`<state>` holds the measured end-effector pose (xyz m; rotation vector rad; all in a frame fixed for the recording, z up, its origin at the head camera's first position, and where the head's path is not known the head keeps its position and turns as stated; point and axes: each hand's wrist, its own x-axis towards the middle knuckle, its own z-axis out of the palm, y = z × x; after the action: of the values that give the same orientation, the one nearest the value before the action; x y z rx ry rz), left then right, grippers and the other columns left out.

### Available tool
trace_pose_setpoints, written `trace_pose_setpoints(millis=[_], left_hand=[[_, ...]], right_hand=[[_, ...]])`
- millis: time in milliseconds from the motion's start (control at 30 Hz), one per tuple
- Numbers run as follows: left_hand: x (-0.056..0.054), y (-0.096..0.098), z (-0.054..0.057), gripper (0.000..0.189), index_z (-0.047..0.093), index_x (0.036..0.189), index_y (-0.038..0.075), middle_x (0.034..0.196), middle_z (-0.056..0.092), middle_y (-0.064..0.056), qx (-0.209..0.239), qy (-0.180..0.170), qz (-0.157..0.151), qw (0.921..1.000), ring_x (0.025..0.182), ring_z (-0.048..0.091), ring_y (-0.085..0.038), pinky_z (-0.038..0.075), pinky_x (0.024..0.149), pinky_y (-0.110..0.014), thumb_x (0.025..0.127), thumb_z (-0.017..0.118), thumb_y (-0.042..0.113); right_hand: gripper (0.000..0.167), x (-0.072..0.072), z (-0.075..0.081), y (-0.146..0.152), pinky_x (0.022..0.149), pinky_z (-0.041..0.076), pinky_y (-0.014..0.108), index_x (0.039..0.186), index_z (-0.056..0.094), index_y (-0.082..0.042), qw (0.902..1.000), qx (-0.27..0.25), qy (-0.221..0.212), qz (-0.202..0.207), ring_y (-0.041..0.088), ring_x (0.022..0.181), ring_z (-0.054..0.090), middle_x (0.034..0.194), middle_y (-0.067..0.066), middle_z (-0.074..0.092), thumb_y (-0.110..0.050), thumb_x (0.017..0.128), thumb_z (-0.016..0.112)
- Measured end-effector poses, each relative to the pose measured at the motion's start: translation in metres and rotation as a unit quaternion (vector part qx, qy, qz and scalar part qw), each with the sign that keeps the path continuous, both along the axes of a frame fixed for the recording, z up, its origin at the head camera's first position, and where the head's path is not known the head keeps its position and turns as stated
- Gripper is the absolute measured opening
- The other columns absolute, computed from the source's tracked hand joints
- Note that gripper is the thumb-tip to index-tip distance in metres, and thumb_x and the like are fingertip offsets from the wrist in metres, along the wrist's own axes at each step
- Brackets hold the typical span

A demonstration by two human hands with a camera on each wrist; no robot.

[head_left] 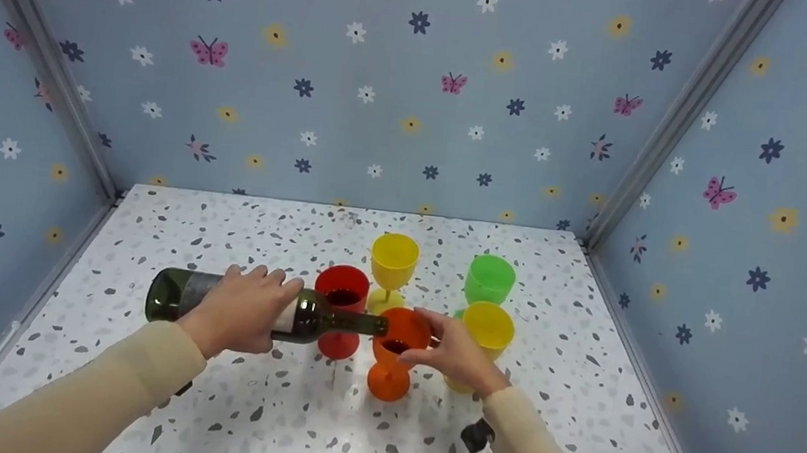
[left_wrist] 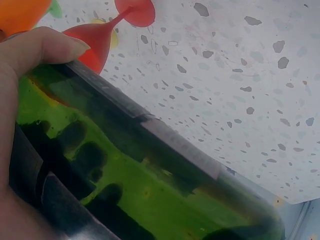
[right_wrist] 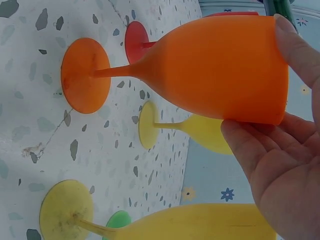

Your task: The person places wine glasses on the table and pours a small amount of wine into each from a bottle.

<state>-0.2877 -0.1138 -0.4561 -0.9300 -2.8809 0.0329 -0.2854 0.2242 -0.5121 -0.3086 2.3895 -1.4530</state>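
Note:
My left hand [head_left: 244, 311] grips a green glass wine bottle [head_left: 311, 322], laid nearly level with its neck pointing right. The bottle's mouth overlaps the rim of an orange goblet [head_left: 389, 360] that stands on the table and has dark liquid in it. Green glass and the label show in the left wrist view, with the thumb [left_wrist: 55, 47] along the bottle's side. My right hand [head_left: 454, 352] holds the orange goblet's bowl [right_wrist: 220, 70] near the rim, thumb on one side and fingers on the other. Behind the bottle neck, a red goblet [head_left: 343, 280] also contains dark liquid.
One yellow goblet [head_left: 394, 255] stands behind the orange one; another yellow goblet [head_left: 489, 325] is right beside my right hand. A green goblet [head_left: 490, 277] stands at the back right. Flowered wall panels [head_left: 390, 67] enclose the speckled white table [head_left: 263, 422] on three sides.

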Motion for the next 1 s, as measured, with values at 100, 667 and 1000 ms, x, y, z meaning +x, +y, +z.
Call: trace_pose_setpoints(millis=[100, 667, 1000], left_hand=[[0.0003, -0.0003, -0.0008, 0.073, 0.057, 0.114, 0.010, 0.096, 0.064, -0.011, -0.004, 0.003, 0.002, 1.0000, 0.084, 0.058, -0.032, 0.050, 0.073, -0.059, 0.053, 0.092, 0.029], [-0.0004, -0.0005, 0.0013, 0.074, 0.058, 0.117, 0.010, 0.098, 0.064, -0.011, -0.014, -0.005, 0.009, 0.9998, 0.085, 0.059, -0.032, 0.051, 0.074, -0.059, 0.054, 0.091, 0.029], [-0.0009, 0.0007, 0.0015, 0.074, 0.057, 0.117, 0.010, 0.097, 0.064, -0.011, -0.013, -0.004, 0.007, 0.9999, 0.084, 0.058, -0.031, 0.051, 0.074, -0.058, 0.054, 0.091, 0.028]], right_hand=[[0.088, 0.0000, -0.0001, -0.0001, 0.099, 0.048, 0.041, 0.148, 0.046, -0.014, 1.0000, 0.002, 0.003, 0.002, 0.019, 0.112, 0.062, 0.126, 0.000, 0.065, -0.036, 0.074, 0.087], [0.088, 0.0000, 0.0007, -0.0019, 0.097, 0.050, 0.038, 0.148, 0.046, -0.012, 0.9999, 0.000, 0.010, 0.005, 0.023, 0.111, 0.063, 0.125, 0.003, 0.066, -0.036, 0.074, 0.086], [0.085, 0.0000, 0.0022, -0.0003, 0.100, 0.047, 0.042, 0.148, 0.047, -0.015, 1.0000, -0.001, 0.004, 0.004, 0.021, 0.111, 0.062, 0.123, 0.000, 0.066, -0.034, 0.075, 0.086]])
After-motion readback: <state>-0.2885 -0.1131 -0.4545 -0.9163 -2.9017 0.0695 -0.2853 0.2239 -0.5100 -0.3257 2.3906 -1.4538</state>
